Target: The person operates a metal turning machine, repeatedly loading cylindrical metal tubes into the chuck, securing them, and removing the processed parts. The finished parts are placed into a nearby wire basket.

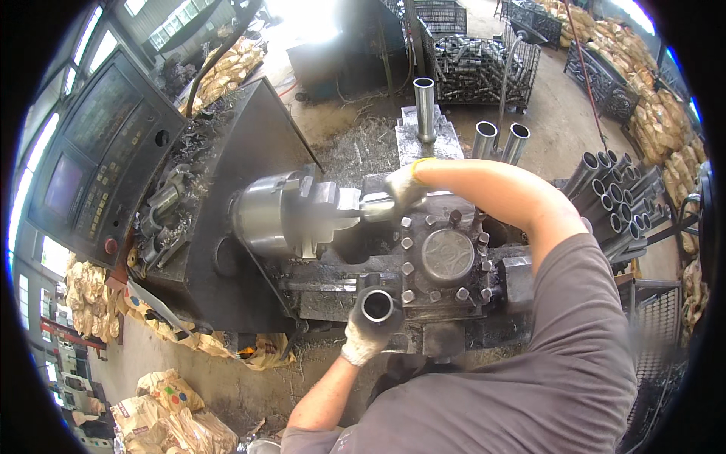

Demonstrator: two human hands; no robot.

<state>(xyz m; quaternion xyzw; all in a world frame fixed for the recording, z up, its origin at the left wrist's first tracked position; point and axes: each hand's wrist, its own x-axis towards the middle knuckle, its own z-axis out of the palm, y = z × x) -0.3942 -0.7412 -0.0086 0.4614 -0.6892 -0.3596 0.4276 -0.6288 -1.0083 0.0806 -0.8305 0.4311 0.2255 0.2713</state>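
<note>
Upright within left hand (368,333), hollow steel tube (377,306)

Gloved left hand (368,333) around steel tube (377,306) beside lathe chuck (276,213)

Daylit workshop, fisheye view.
Glare blew out the top centre; edges bent and darkened; the spinning chuck (276,214) was blurred.

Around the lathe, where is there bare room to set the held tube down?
Left hand grips a steel tube; right hand is at the chuck. Bare patches: the concrete floor between the wire basket and the tube rack. Crowded: the turret, and the chip-strewn bed.
</note>
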